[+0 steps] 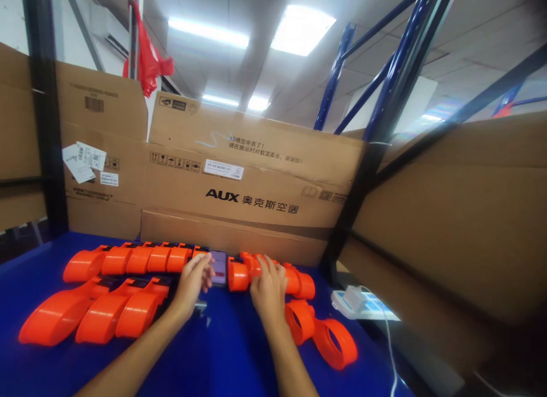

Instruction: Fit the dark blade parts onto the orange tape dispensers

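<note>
My left hand (193,283) rests on the blue table (231,357) with its fingers curled against a phone (219,267) that stands between two rows of orange tape dispensers. My right hand (268,289) lies on top of the right-hand group of orange dispensers (299,282), fingers bent over them. A back row of orange dispensers (132,259) stretches to the left of the phone, and a front row of three larger-looking ones (94,314) lies near my left forearm.
Two more orange dispensers (329,334) lie at the front right. A white charger and plug (352,300) with a trailing cable sit at the table's right edge. Cardboard boxes (239,186) wall in the back and right. Blue rack posts (384,89) rise behind.
</note>
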`<state>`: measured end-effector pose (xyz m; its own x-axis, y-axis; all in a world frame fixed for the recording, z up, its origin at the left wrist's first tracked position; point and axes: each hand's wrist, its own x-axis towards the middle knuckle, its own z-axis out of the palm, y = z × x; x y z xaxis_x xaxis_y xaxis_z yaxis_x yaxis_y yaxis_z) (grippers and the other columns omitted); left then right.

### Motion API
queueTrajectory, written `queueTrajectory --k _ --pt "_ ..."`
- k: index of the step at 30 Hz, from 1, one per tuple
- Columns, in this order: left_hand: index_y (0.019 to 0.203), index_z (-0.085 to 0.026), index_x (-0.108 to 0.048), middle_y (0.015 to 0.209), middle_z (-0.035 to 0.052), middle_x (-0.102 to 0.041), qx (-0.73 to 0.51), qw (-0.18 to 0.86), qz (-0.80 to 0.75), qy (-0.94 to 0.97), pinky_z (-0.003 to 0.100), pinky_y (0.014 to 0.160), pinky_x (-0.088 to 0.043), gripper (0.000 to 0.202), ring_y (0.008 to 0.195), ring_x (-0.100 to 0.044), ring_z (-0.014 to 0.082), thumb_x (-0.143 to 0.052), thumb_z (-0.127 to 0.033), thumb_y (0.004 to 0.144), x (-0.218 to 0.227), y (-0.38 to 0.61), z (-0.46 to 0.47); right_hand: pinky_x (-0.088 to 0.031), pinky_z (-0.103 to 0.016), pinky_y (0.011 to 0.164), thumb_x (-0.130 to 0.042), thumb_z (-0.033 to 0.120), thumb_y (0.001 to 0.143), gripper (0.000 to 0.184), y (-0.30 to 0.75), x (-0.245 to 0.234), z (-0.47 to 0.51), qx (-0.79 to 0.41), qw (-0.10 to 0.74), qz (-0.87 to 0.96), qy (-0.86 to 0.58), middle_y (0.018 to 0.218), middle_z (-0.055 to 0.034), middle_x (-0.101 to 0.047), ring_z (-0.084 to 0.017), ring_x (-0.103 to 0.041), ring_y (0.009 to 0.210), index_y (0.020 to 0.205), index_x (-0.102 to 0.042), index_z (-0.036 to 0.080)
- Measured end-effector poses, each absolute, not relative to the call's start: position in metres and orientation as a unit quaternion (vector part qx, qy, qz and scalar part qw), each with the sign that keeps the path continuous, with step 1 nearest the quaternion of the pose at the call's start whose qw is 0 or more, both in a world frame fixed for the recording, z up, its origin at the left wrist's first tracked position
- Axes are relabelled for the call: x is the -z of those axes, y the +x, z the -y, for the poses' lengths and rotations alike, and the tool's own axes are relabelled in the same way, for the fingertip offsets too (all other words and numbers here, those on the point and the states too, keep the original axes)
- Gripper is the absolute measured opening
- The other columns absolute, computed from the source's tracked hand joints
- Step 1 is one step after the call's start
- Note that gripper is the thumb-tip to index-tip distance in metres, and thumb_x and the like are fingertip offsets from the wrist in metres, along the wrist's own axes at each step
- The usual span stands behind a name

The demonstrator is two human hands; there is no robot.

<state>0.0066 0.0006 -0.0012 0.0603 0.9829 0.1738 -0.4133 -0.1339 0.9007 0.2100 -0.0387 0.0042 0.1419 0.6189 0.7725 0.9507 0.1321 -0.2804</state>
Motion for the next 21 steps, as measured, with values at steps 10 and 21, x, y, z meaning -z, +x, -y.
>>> queueTrajectory --k 10,21 --pt "0.092 -0.017 -0.061 0.064 -0.0011 -0.063 -0.604 0.569 -0.322 0.456 0.018 0.036 -0.036 0.042 0.041 -0.054 0.0103 -0.068 -0.055 0.074 0.003 0.007 0.000 -0.025 -0.066 0.102 -0.071 0.012 0.071 0.074 0.216 0.005 0.018 0.223 0.258 0.623 -0.704 0.160 -0.0190 -0.022 -0.046 -0.028 0.140 0.140 -0.049 0.027" --pt "0.091 -0.017 -0.062 0.065 -0.0003 -0.063 -0.606 0.567 -0.318 0.458 0.018 0.037 -0.036 0.038 0.042 -0.054 0.0099 -0.067 -0.052 0.075 0.001 0.008 0.001 -0.021 -0.057 0.105 -0.068 0.024 0.076 0.064 0.219 -0.018 0.031 0.181 0.140 0.638 -0.735 0.155 -0.0096 -0.039 -0.039 -0.030 0.136 0.138 -0.049 0.025"
